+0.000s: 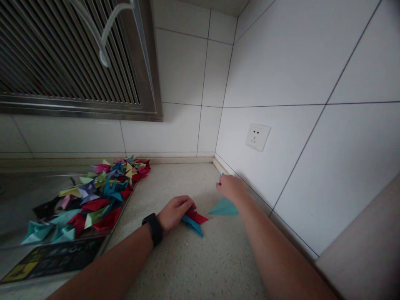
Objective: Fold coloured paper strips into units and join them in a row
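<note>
My left hand (177,212), with a black watch on its wrist, curls its fingers over folded paper on the counter. A red folded paper (196,216) and a blue folded paper (193,226) stick out from under its fingertips. Farther right, near the wall, my right hand (230,187) is closed in a pinch. A small blue paper tip (223,174) shows beyond its fingers; most of that piece is hidden. Below this hand a teal folded paper (223,207) lies flat, partly covered by my right forearm.
A heap of colourful folded paper pieces (93,204) lies on a dark glass-like surface (18,196) at the left. The speckled counter (200,266) meets tiled walls at the back and right. A socket (258,137) is on the right wall; a metal range hood (125,110) hangs upper left.
</note>
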Motion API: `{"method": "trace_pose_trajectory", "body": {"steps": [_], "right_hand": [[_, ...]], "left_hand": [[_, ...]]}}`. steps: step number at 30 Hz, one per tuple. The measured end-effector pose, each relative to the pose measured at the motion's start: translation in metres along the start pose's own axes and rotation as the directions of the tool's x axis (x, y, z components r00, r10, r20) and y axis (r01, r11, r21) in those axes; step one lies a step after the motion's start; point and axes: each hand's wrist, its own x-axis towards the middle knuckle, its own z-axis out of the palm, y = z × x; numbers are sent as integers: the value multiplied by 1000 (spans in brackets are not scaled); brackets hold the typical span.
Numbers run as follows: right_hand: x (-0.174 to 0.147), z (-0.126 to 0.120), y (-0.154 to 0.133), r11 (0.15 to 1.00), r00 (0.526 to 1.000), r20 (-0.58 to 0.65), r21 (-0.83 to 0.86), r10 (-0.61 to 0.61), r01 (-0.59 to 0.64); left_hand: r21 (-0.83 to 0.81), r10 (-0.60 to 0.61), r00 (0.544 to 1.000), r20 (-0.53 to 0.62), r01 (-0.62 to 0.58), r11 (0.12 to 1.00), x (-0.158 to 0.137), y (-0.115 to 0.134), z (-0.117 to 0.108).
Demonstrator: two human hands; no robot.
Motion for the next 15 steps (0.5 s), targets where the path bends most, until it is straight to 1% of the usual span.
{"method": "trace_pose_trajectory", "body": {"steps": [2,4,6,8,10,15], "right_hand": [[-13,-5,-17,987,987,-50,35,-155,156],[-29,-10,-33,950,949,-104,69,-297,305],[-43,-13,-43,905,910,-103,102,-402,412],[-55,-14,-48,893,901,-68,120,-429,434],[-61,-14,-49,882,891,-25,135,-453,452],[-64,-12,-48,855,862,21,149,-506,497]], "left_hand": [[-8,-3,1000,-25,2,1000,0,1,-2],[8,4,998,-62,-3,1000,1,1,-5],[21,12,994,-109,-10,1000,1,0,-7],[18,16,990,-137,-14,1000,2,-1,-8],[15,22,990,-142,-20,1000,2,-2,-8],[13,19,991,-133,-17,1000,2,-1,-8]]}}
